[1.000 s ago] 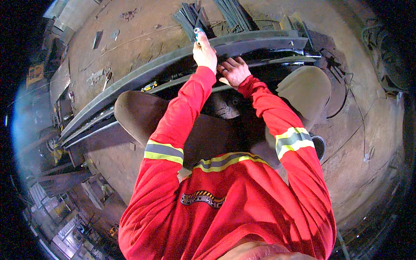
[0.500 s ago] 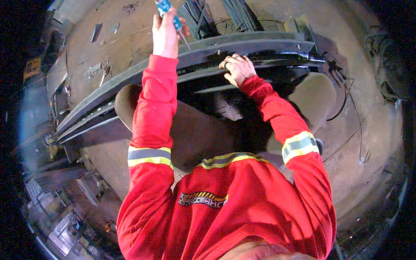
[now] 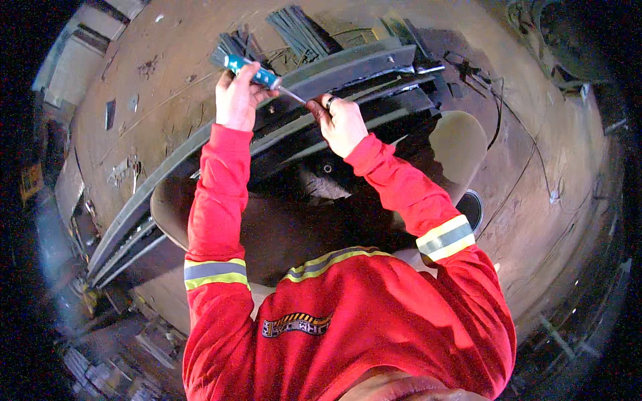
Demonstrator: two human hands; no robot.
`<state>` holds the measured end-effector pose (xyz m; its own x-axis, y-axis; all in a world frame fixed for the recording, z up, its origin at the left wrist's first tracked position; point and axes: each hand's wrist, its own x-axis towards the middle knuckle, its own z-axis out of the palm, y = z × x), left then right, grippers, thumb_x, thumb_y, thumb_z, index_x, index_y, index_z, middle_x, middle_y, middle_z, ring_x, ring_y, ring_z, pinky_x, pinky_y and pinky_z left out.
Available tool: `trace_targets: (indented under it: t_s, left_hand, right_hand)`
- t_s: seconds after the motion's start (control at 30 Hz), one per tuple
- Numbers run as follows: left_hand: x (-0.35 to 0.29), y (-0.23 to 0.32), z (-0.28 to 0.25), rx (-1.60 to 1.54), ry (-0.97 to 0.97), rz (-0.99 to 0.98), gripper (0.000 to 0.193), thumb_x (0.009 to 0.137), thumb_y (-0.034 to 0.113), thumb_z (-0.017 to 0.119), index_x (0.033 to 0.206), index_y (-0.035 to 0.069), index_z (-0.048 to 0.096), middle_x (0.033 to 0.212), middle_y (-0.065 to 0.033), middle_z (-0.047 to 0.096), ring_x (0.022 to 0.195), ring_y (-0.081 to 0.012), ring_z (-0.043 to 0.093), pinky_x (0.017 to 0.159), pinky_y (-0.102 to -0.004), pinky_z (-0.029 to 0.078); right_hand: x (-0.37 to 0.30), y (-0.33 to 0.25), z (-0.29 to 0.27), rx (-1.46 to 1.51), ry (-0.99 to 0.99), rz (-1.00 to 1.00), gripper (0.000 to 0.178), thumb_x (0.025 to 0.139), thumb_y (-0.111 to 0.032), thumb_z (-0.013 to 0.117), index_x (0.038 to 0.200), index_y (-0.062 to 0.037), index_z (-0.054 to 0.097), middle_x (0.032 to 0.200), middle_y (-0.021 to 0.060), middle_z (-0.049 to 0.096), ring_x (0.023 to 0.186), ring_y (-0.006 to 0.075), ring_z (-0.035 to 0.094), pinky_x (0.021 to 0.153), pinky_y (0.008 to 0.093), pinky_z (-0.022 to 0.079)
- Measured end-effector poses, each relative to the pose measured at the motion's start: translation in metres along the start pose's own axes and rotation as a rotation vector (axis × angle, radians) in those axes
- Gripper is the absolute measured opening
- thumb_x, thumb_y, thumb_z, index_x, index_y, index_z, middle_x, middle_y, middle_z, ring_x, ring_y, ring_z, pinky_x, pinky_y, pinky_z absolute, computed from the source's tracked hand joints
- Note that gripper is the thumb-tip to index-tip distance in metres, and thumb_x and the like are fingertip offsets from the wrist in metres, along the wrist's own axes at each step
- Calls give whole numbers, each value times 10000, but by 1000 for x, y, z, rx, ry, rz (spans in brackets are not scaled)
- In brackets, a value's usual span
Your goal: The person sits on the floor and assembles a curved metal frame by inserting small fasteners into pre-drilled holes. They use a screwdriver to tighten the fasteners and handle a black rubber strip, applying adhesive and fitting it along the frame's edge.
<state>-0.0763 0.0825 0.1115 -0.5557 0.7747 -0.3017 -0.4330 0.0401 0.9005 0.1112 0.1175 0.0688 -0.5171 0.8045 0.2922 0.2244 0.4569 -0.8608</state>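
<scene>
A screwdriver (image 3: 251, 71) with a blue handle and a thin metal shaft is in my left hand (image 3: 237, 100), its fingers wrapped round the handle. The shaft points right and slightly down toward my right hand (image 3: 343, 125), which wears a dark ring. Fingers and thumb of that hand close round the shaft's tip, and whatever else they may hold is hidden. Both hands are above a long dark metal beam (image 3: 374, 67), which curves across the view in front of my knees.
Bundles of thin dark rods (image 3: 302, 33) lie on the brown floor beyond the beam. At the right a black cable (image 3: 498, 113) trails over the floor. Metal scraps (image 3: 110, 115) are scattered on the left. A round container (image 3: 471, 208) stands beside my right forearm.
My right hand has left the beam and come to the screwdriver's tip. The screwdriver has tilted from steep to flatter, its tip toward the right. The whole view has shifted.
</scene>
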Motion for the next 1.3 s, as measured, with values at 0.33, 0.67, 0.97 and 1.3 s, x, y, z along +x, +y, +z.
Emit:
trace_targets:
  t_s: [0.33, 0.67, 0.97, 1.3]
  left_hand:
    - [-6, -50, 64, 92, -38, 87, 156, 854, 162, 491, 942, 39, 453, 768, -114, 589, 639, -255, 613, 561, -339, 491]
    - [33, -17, 87, 207, -45, 269, 495, 795, 21, 601, 1191, 25, 303, 786, -117, 553, 506, -145, 525, 399, -256, 392]
    - [54, -53, 75, 213, 35, 145, 384, 840, 48, 555, 1176, 54, 370, 800, -113, 542, 516, -181, 533, 403, -288, 381]
    - [72, -78, 120, 328, -32, 168, 401, 838, 58, 586, 1166, 40, 355, 838, -117, 542, 536, -168, 548, 402, -270, 414]
  right_hand:
    - [-8, 19, -41, 177, 141, 187, 140, 820, -118, 616, 760, 8, 615, 580, 140, 557, 482, 203, 492, 474, 315, 384]
    - [57, 143, -200, -815, -562, -333, 311, 675, -134, 668, 971, -48, 626, 1061, 124, 571, 1019, 322, 504, 862, 410, 433]
    - [69, 221, -178, -723, -595, -634, 400, 625, -169, 684, 1008, -81, 612, 1059, 105, 556, 1019, 309, 510, 872, 448, 414]
    - [69, 214, -173, -706, -572, -722, 392, 592, -204, 690, 964, -110, 610, 1024, 50, 575, 992, 236, 534, 851, 391, 432]
